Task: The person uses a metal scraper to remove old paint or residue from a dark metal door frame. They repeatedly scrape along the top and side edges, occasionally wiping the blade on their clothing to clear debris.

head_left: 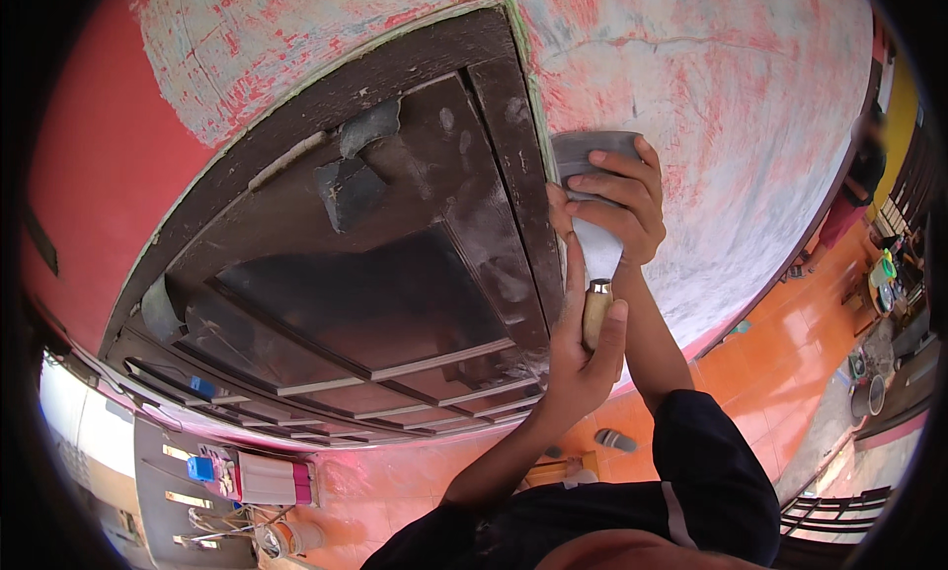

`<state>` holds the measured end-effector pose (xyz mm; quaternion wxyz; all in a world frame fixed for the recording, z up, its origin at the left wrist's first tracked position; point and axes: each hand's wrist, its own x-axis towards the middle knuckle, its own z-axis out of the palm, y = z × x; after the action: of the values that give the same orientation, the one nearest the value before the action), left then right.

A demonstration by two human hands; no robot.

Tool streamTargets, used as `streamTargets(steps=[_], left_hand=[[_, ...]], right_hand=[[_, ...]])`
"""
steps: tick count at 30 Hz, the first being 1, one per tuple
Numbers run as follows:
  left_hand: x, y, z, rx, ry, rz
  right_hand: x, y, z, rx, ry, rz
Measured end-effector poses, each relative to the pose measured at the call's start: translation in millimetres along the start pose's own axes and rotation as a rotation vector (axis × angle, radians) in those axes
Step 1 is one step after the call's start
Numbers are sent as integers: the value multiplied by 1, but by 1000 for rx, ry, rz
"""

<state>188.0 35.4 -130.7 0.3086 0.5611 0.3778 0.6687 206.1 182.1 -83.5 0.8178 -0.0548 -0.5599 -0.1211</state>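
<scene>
The scraper [598, 259], probably light and stiff, is held beside the brown frame [520, 155] by the left grip [580, 370], closed round its wooden handle [594, 313], the surest hold; a grey plate [581, 153] is clasped by the right grip [627, 203].

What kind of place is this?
Probably a house's porch or terrace: orange tiled floor, a sandal on it, and a dark-framed door or window in a patchy red-and-white wall.
</scene>
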Motion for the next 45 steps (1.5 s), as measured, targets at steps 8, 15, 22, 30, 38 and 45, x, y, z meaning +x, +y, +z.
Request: streamTargets(steps=[8, 15, 22, 30, 38, 45], left_hand=[[26, 4, -11, 78, -18, 81], [42, 23, -17, -21, -39, 81], [58, 34, -19, -38, -21, 102], [65, 46, -29, -165, -76, 111], [66, 41, -37, -468, -179, 11], [69, 52, -60, -677, -295, -70]], right_hand=[[15, 8, 20, -16, 56, -23], [39, 9, 28, -96, 43, -111], [64, 11, 45, -77, 88, -161], [71, 6, 49, -129, 33, -234], [77, 1, 35, -194, -128, -311], [88, -10, 36, -324, -214, -352]])
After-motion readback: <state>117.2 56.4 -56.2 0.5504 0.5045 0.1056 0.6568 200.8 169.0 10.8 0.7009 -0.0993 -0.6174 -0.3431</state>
